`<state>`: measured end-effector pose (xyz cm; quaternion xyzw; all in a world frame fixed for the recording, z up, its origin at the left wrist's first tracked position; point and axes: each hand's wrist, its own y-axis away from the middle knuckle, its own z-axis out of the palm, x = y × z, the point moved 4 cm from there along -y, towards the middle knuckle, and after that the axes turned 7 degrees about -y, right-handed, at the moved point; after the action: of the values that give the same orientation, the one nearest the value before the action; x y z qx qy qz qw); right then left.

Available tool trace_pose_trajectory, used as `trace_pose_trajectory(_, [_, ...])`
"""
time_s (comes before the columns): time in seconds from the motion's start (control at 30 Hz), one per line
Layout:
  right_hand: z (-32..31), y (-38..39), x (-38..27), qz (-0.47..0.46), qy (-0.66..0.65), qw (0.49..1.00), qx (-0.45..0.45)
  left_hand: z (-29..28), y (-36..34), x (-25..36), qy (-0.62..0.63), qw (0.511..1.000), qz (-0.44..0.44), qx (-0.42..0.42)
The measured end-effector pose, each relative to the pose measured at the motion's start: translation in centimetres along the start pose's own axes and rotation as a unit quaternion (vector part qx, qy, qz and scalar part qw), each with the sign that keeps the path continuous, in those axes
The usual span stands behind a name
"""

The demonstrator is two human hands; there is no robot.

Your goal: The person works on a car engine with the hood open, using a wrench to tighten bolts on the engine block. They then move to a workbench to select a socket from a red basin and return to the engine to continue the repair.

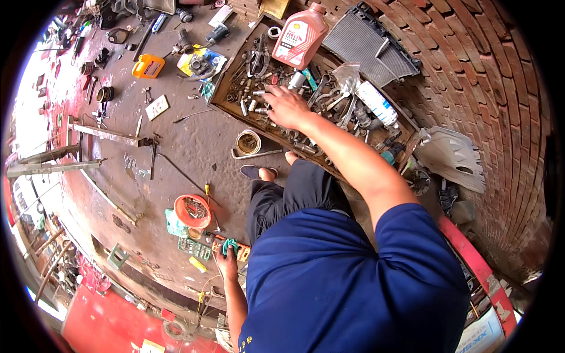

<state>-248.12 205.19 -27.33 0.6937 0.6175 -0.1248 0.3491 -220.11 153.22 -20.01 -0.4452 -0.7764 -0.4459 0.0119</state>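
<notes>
My right hand (288, 109) reaches into a shallow wooden tray (235, 113) heaped with metal parts. Its fingers are bent and apart, just above several small metal sockets (245, 107); I see nothing gripped in them. Low on my left side, my left hand (228, 262) is closed around a crumpled green cloth (231, 246). Near that hand lie an orange tool case (243, 253) and a green case of small pieces (195, 247). Wrenches (348, 112) and other worn fittings fill the tray to the right of my right hand.
A red oil jug (301, 36) and a white spray can (377, 104) rest on the tray. Behind it a radiator (371, 47) leans on the brick wall. On the floor stand a tin can (248, 142), an orange bowl of small parts (192, 211) and a metal frame (109, 134).
</notes>
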Motion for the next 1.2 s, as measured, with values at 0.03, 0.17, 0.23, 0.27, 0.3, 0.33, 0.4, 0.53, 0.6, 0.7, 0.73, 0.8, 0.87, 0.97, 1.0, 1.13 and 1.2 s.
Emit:
trace_pose_trajectory(0.03, [1.9,-1.1,-0.5,0.026,0.017,1.000,0.005,-0.3,0.6,-1.3,-0.034,0.998,0.031,0.049])
trace_pose_trajectory(0.17, [4.0,-1.6,-4.1,-0.016,-0.030,0.999,-0.007,0.2,2.5,-0.9,-0.010,1.000,-0.023,0.019])
trace_pose_trajectory(0.23, [5.6,-0.4,-4.7,-0.072,-0.059,0.994,-0.064,0.4,3.2,-1.4,0.021,0.999,-0.042,0.016])
trace_pose_trajectory(0.27, [5.9,0.5,-4.8,-0.085,-0.074,0.993,-0.027,0.4,3.6,-1.5,0.014,0.999,-0.041,0.017])
trace_pose_trajectory(0.3, [5.9,0.8,-4.0,-0.084,-0.071,0.993,-0.029,0.4,3.7,-1.7,0.007,0.999,-0.038,0.018])
trace_pose_trajectory(0.33, [5.1,1.2,-3.3,-0.085,-0.021,0.996,0.029,0.5,4.2,-1.3,0.005,0.999,-0.026,0.036])
trace_pose_trajectory(0.4, [2.6,1.8,-1.6,-0.051,0.062,0.994,0.074,0.4,4.4,-2.3,-0.002,0.998,-0.063,0.010])
trace_pose_trajectory(0.53, [-1.6,2.0,4.7,-0.008,0.211,0.977,-0.020,-0.1,3.1,-4.3,-0.096,0.995,-0.033,0.001])
trace_pose_trajectory(0.6, [-2.6,2.8,5.5,-0.049,0.259,0.964,-0.028,-0.4,2.5,-5.6,-0.070,0.997,-0.035,0.011])
trace_pose_trajectory(0.7, [-4.8,3.4,5.2,-0.064,0.259,0.963,0.043,-0.8,1.6,-5.5,-0.032,0.998,-0.047,0.035])
trace_pose_trajectory(0.73, [-5.1,3.6,5.7,-0.033,0.258,0.965,0.040,-0.9,1.4,-4.2,-0.021,0.998,-0.050,0.026])
trace_pose_trajectory(0.8, [-5.9,3.6,6.2,0.039,0.248,0.967,0.030,-1.3,1.6,-1.0,0.003,0.999,-0.028,0.037])
trace_pose_trajectory(0.87, [-6.3,3.5,7.2,0.097,0.224,0.970,0.010,-1.4,1.6,-1.2,0.014,0.999,-0.034,0.030])
trace_pose_trajectory(0.97, [-4.7,4.2,6.5,0.027,0.151,0.988,0.031,-1.2,1.5,-2.0,0.020,0.999,-0.039,0.026])
trace_pose_trajectory(1.0, [-4.0,3.9,6.2,0.013,0.122,0.992,0.040,-1.1,1.6,-2.3,0.014,0.999,-0.038,0.029])
trace_pose_trajectory(1.13, [-1.6,2.2,4.5,-0.055,0.179,0.981,0.055,-0.7,2.0,-1.5,-0.052,0.998,-0.038,0.010])
trace_pose_trajectory(1.2, [-0.9,1.5,5.5,-0.029,0.234,0.971,0.031,-0.7,1.7,-1.5,-0.060,0.998,-0.026,0.008])
